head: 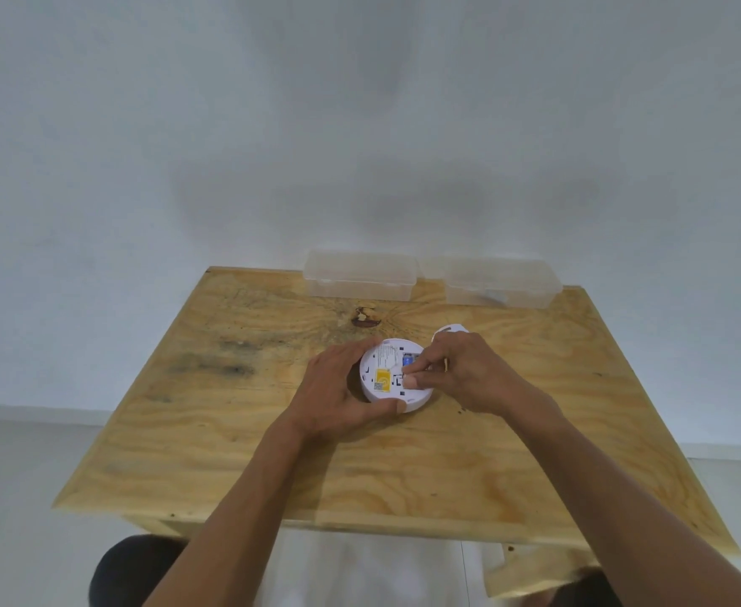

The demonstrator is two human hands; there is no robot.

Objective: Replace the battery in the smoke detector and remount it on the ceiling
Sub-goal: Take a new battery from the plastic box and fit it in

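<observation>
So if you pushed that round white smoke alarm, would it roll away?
Probably not. The smoke detector lies flat on the wooden table, so it would likely slide rather than roll. It looks like stiff, fairly light plastic. The left hand cups its rim, perhaps to stop it sliding while the right hand works inside.

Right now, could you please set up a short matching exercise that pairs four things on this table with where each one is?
Things:
1. detector
2. battery
3. boxes
4. plate

Places:
A. at the table's far edge, by the wall
B. behind the right hand, partly hidden
C. mid-table, back side up, steadied by the left hand
D. in the detector's compartment, at the right fingers

Pairs: 1-C, 2-D, 3-A, 4-B
</observation>
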